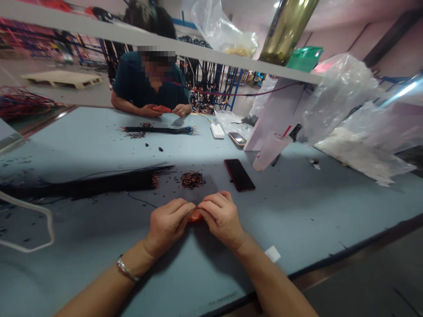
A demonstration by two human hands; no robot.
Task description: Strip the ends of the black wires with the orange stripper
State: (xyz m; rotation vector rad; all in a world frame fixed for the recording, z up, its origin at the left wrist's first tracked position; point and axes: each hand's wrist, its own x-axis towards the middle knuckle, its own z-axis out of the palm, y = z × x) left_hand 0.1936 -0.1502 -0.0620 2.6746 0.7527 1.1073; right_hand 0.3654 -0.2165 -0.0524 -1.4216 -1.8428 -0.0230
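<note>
The forearms [102, 288] are stretched over the table [297, 202], and a small orange object [195, 215] is grasped in the bent fingers of the left hand [167, 222] and right hand [224, 219], just short of the pile of clippings [192, 180]. Whether the thin wire [142, 200] leading to the left hand is pinched cannot be told; it is probably best kept straight while the orange object is held steady.

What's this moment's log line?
left hand, right hand: holding orange object | thin wire: by left hand | beyond: pile of small pieces
</note>
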